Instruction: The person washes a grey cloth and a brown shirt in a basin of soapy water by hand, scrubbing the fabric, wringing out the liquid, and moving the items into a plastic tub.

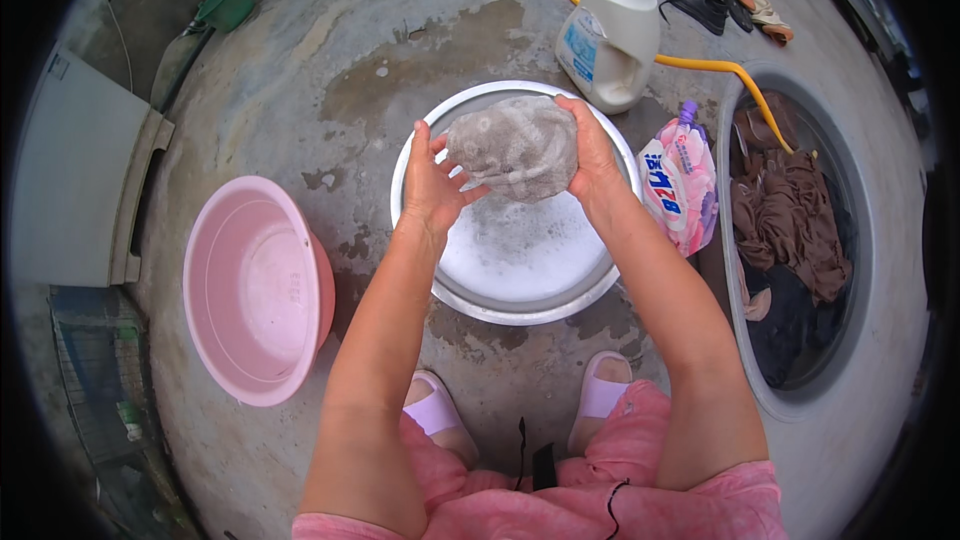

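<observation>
Grey cloth (518, 148) in R hand (593, 152), L hand (432, 188) alongside, abv sudsy basin (525, 318)

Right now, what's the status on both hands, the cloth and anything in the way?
Right hand gripping grey cloth; left hand open at its left edge. Cloth bunched over white suds in metal basin. Nothing seen blocking either hand.

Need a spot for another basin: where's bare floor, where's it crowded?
Bare floor: wide patch between the green buckets, pink basin and metal basin; another below the pink basin, left of the left forearm. Crowded: right of the metal basin, where white jug, pink pouch and gray tub sit close.
</observation>
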The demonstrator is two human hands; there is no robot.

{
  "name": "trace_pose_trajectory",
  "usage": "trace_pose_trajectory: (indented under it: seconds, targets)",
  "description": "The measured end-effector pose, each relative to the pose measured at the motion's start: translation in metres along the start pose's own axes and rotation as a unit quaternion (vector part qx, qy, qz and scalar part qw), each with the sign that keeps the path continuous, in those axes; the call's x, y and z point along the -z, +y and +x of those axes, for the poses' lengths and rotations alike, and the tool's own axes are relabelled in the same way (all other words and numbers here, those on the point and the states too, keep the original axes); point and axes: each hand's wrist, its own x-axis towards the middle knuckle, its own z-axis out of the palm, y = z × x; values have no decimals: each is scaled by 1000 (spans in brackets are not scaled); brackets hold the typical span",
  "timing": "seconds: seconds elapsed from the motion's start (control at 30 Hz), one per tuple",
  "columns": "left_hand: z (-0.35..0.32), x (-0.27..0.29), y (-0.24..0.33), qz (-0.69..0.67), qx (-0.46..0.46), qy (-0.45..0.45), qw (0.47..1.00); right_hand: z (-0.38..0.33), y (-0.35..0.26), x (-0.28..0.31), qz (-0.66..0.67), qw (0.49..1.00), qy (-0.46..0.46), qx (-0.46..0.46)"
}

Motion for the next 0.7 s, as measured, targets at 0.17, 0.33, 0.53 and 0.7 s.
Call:
trace_pose_trajectory:
  seconds: [0.17, 0.33, 0.53, 0.7]
  targets:
    - [-15, -31, -5, -27, 75, -153, 985, -4, -1, 0, 24, 997, -71, 3]
    - [-15, -28, -8, -72, 79, -144, 984, -16, 13, -4, -9, 994, -99, -37]
    - [-9, -27, -18, -110, 6, -59, 992, 0, 14, 3, -58, 991, -121, -26]
    - [-4, -31, -1, 7, -186, -37, 982, -18, 3, -17, -113, 993, 7, 17]
